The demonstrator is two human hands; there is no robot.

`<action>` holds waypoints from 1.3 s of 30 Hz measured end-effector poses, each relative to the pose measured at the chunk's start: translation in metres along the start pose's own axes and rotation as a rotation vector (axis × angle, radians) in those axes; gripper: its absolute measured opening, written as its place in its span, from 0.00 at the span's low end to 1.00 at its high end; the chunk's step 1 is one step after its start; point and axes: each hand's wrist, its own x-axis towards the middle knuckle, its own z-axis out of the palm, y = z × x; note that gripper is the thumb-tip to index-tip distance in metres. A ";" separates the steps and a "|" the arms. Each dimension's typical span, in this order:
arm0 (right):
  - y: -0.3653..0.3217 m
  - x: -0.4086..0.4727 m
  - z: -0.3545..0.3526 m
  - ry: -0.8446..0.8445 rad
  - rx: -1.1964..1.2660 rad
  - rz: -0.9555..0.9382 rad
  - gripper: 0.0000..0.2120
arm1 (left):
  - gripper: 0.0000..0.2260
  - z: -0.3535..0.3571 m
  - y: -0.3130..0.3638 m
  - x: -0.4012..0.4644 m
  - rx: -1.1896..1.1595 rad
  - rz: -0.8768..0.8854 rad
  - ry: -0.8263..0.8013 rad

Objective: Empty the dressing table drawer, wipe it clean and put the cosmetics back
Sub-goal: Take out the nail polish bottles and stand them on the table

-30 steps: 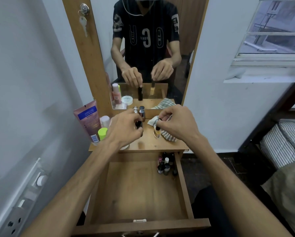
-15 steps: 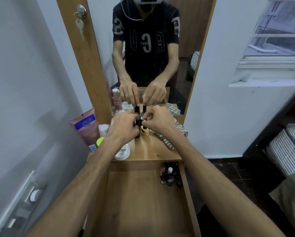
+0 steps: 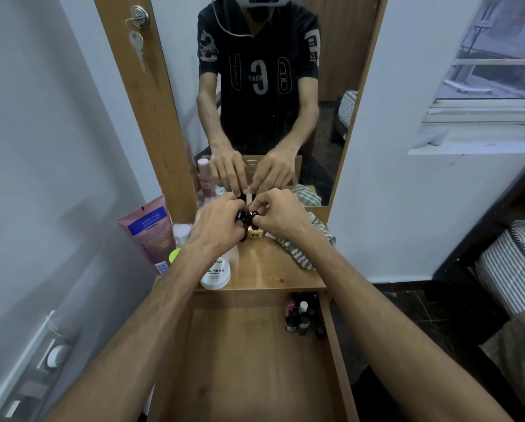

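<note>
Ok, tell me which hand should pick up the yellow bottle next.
Right. The right hand sits directly above the yellow bottle, its fingers on the cap. The left hand grips a dark bottle beside it.

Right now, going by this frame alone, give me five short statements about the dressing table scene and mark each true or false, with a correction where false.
1. The drawer is pulled open. True.
2. Small bottles stand in the drawer's back right corner. True.
3. The striped cloth lies inside the drawer. False: it lies on the tabletop, at its right, beside the right hand.
4. The white jar reading nail polish stands on the tabletop near its front edge. True.
5. Both hands hang idle at the person's sides. False: the left hand and the right hand are together over the tabletop, gripping small dark bottles next to the yellow bottle.
</note>
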 end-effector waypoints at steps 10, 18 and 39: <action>0.014 -0.046 -0.013 0.074 0.054 -0.036 0.08 | 0.12 -0.003 0.007 -0.021 -0.075 0.033 0.172; 0.038 -0.133 -0.019 -0.125 -0.052 0.107 0.03 | 0.02 0.025 0.058 -0.095 -0.268 0.172 0.164; 0.055 -0.199 0.039 -0.067 -0.262 0.268 0.11 | 0.08 0.102 0.089 -0.151 -0.198 0.013 -0.196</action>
